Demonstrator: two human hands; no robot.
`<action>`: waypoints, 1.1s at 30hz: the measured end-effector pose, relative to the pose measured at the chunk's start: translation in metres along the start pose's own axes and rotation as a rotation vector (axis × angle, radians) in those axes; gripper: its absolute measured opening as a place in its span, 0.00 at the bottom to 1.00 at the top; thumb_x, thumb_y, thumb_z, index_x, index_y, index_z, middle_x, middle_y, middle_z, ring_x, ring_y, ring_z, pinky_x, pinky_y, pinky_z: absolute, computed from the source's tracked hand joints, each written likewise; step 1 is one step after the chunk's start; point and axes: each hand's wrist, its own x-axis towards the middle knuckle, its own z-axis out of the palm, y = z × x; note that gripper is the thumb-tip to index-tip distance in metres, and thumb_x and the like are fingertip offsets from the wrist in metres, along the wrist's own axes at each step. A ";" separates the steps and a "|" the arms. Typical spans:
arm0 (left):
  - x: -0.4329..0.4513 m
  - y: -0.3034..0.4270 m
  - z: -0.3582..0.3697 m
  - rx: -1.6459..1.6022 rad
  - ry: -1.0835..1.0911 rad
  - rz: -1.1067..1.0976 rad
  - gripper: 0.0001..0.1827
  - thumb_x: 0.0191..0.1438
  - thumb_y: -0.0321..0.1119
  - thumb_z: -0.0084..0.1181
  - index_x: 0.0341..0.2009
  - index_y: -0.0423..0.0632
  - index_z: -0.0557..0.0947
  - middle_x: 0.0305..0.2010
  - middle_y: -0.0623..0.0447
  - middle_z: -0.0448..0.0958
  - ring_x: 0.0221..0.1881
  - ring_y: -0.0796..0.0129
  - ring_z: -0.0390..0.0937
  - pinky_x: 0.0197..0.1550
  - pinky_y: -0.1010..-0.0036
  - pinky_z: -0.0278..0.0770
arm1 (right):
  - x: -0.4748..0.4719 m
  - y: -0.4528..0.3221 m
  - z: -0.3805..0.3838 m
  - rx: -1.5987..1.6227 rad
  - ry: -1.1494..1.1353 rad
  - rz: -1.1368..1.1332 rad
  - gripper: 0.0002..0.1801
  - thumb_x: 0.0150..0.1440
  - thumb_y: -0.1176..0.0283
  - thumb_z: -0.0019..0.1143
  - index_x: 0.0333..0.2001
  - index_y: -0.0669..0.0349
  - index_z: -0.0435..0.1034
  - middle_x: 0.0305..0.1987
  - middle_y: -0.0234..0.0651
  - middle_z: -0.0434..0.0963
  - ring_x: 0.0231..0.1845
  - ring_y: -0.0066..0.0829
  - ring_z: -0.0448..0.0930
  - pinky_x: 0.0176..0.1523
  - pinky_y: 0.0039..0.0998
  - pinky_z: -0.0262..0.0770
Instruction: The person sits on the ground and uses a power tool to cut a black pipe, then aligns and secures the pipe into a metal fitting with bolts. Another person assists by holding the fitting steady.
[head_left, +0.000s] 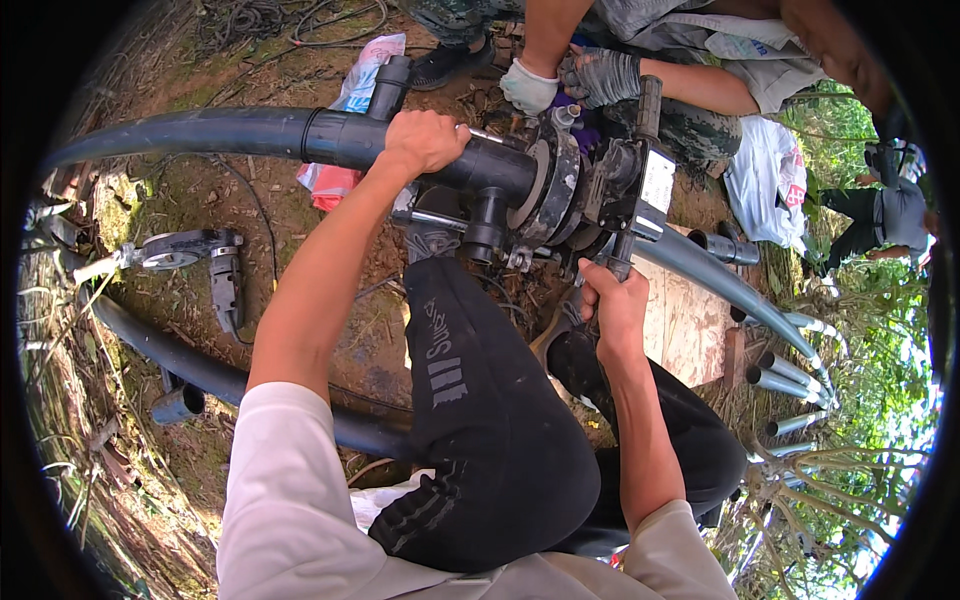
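My left hand (426, 141) is wrapped over a black plastic pipe fitting (495, 166) with branch stubs, joined to a long black pipe (202, 129). A ring-shaped metal clamp (559, 184) of a pipe-joining machine grips the fitting's right end. Beside the clamp stands a two-handled unit (654, 184) with a labelled box. My right hand (616, 296) is closed around its lower handle (622, 255). From behind the unit another dark pipe (720, 274) runs off to the right. The pipe ends inside the machine are hidden.
Across the machine, a co-worker's white-gloved hand (529, 86) and grey-gloved hand (600, 76) are close together. A ring-headed power tool (187, 255) lies on the left ground near a cable (259, 202). Pipe lengths (787, 375), a board (679, 322) and a plastic bag (765, 180) are right.
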 end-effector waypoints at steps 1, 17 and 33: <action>0.000 0.000 0.000 0.000 0.002 -0.004 0.29 0.67 0.51 0.34 0.43 0.46 0.86 0.41 0.38 0.85 0.44 0.46 0.84 0.51 0.53 0.78 | 0.000 -0.001 0.000 -0.001 0.007 0.003 0.12 0.58 0.74 0.61 0.24 0.59 0.68 0.18 0.27 0.69 0.15 0.20 0.66 0.20 0.26 0.62; -0.012 0.004 0.003 -0.041 0.171 -0.030 0.26 0.63 0.51 0.41 0.36 0.47 0.88 0.38 0.41 0.86 0.41 0.48 0.84 0.50 0.56 0.78 | 0.000 0.002 0.000 -0.008 0.008 0.002 0.10 0.57 0.72 0.63 0.27 0.60 0.69 0.18 0.27 0.67 0.16 0.19 0.66 0.21 0.25 0.61; -0.014 0.004 0.003 -0.065 0.187 -0.034 0.25 0.60 0.51 0.44 0.34 0.48 0.89 0.36 0.42 0.86 0.41 0.50 0.85 0.49 0.58 0.78 | 0.002 0.005 -0.001 0.024 0.006 -0.004 0.12 0.57 0.73 0.64 0.27 0.55 0.66 0.19 0.26 0.67 0.16 0.19 0.66 0.21 0.25 0.61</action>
